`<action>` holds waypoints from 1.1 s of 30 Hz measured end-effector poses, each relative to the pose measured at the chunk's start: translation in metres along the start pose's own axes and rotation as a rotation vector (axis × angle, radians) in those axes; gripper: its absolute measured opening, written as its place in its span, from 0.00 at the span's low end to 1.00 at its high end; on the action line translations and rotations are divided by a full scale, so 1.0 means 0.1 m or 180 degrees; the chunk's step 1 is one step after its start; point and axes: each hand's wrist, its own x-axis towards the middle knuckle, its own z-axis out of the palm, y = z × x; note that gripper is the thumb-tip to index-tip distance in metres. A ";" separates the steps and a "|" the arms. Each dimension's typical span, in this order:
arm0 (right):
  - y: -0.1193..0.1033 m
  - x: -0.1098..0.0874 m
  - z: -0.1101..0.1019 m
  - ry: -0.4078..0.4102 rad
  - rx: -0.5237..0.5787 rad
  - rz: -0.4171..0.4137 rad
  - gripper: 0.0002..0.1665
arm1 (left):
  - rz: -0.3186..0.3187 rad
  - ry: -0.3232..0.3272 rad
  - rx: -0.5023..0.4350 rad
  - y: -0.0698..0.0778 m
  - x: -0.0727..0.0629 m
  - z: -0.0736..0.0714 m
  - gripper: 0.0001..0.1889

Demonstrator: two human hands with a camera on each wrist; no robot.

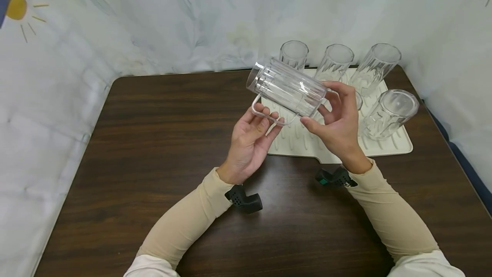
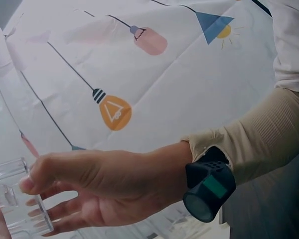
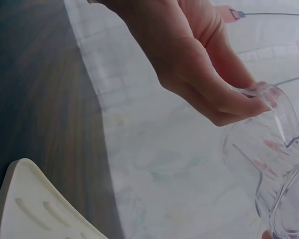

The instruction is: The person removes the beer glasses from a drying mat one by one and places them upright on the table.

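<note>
A clear ribbed pitcher [image 1: 292, 89] lies tipped on its side in the air, its looped handle [image 1: 255, 102] facing down toward the person. My left hand [image 1: 247, 144] pinches that handle between thumb and fingertips; the right wrist view shows the same pinch by the left hand [image 3: 189, 64]. At the pitcher's right end, my right hand [image 1: 344, 123] grips it, thumb below and fingers above. In the left wrist view the right hand [image 2: 109, 184] spreads thumb and fingers around the clear end.
Behind and right of the pitcher, a cream ridged drying mat [image 1: 403, 145] bears several clear glasses, among them a glass [image 1: 390, 114] at front right and a glass [image 1: 294, 52] at back left. The dark wooden table [image 1: 173, 140] meets a patterned curtain [image 1: 173, 20].
</note>
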 end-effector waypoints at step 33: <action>0.04 -0.02 0.03 -0.0064 -0.0098 0.0060 0.46 | 0.0225 0.0279 -0.0326 -0.08 0.01 -0.02 0.12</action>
